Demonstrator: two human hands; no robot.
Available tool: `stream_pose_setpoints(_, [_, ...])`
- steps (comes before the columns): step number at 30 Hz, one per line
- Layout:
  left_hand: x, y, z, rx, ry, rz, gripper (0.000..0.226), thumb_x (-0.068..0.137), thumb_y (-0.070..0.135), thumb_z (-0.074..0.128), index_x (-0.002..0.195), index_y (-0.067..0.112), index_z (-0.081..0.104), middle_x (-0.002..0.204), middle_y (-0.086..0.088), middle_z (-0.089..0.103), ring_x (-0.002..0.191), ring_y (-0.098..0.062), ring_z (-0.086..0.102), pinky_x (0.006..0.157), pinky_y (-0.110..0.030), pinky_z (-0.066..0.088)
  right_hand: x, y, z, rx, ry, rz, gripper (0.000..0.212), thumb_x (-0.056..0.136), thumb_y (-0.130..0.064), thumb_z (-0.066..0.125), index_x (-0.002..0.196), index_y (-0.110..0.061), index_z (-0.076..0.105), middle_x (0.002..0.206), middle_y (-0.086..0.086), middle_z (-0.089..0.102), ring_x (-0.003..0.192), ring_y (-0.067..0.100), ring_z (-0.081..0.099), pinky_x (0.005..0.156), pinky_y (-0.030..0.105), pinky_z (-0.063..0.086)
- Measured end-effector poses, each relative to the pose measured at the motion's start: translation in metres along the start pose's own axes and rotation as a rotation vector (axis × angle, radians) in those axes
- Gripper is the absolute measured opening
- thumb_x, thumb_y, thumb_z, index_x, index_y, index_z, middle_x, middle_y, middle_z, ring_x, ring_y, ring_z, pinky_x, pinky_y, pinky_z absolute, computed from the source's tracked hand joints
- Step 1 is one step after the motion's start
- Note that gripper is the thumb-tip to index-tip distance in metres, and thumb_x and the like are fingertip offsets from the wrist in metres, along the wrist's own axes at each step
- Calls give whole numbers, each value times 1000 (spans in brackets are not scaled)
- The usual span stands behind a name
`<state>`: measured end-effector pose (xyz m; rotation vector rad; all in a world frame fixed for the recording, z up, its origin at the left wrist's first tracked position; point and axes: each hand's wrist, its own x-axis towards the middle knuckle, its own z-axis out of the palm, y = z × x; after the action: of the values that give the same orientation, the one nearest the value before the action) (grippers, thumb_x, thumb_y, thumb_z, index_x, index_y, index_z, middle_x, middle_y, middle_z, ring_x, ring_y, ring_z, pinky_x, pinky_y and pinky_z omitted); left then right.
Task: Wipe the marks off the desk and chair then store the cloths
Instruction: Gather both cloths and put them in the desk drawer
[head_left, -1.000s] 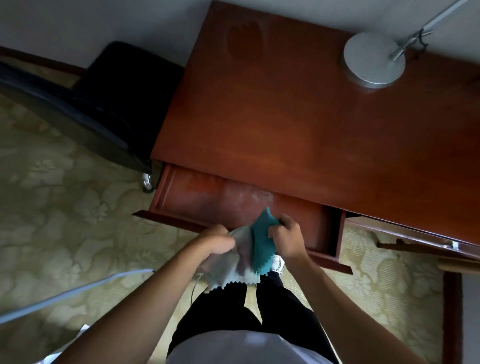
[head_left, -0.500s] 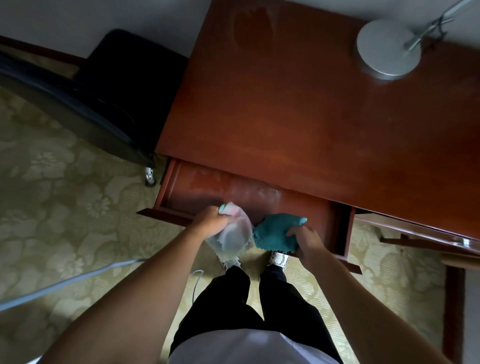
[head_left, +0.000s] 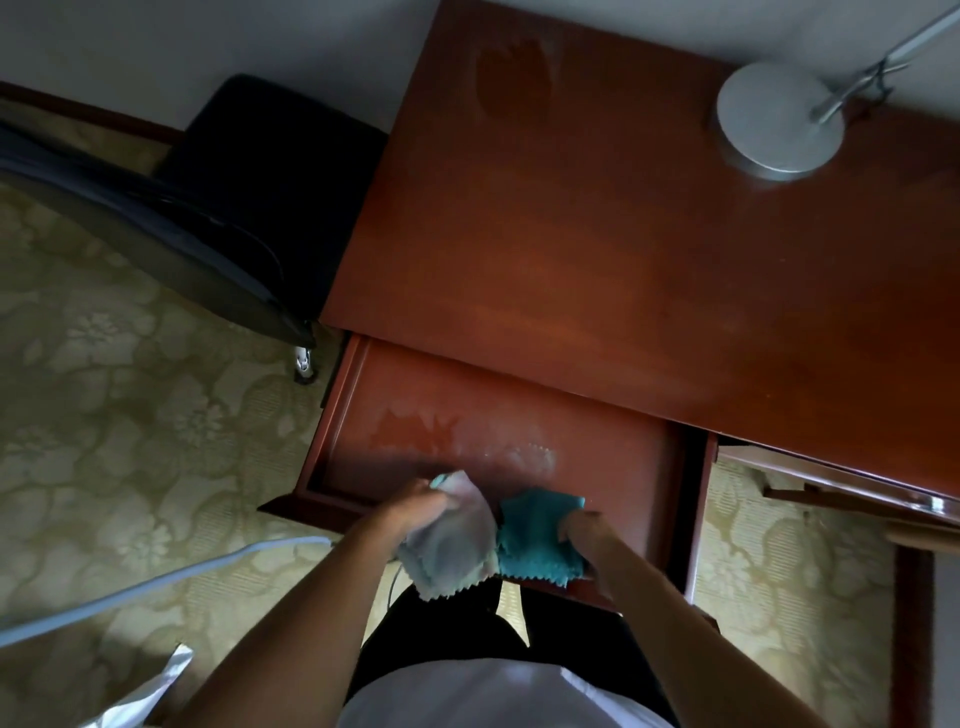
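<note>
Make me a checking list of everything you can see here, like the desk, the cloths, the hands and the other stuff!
Surface: reddish wooden desk, a smudged patch near its far edge; its drawer is pulled open, with pale marks on its floor.
Job's things: grey cloth and teal cloth, side by side over the drawer's front edge; black chair left of the desk.
Clutter: lamp base on the desk's far right.
Grippers: left hand grips the grey cloth; right hand grips the teal cloth.
Cables: pale cable across the floor.
Surroundings: patterned floral carpet, pale wall behind.
</note>
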<state>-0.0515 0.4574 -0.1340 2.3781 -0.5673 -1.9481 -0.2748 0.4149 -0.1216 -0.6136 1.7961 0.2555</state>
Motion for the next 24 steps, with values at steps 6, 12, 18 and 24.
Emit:
stream_pose_setpoints(6, [7,2,-18,-313,59,-12,53,85,45,73,127,16,60,119,-3,60,99,-20,56,65,-29,43,-3,-24,22,-112,-9,-126,11,89,6,51,84,7,61,70,13,57,62,22,53,47,21,41])
stream_pose_setpoints(12, [18,4,-55,-455,110,101,38,88,29,73,122,16,64,117,-3,68,111,-24,63,97,-42,50,-22,-74,62,74,-173,-303,38,83,21,48,104,-7,64,85,10,65,62,19,61,49,23,54])
stream_pose_setpoints(18, [21,7,-110,-468,282,221,16,87,21,74,101,20,68,95,-2,71,97,-24,66,85,-33,51,-20,-95,85,50,-228,-318,24,90,5,58,110,-5,66,88,9,68,69,18,65,51,19,50])
stream_pose_setpoints(24, [12,-8,-92,173,545,174,53,90,13,59,139,3,40,131,-18,56,116,-39,58,83,-38,46,-4,-70,93,-267,-99,-241,41,80,-22,73,119,-10,65,78,4,66,59,15,54,52,24,42])
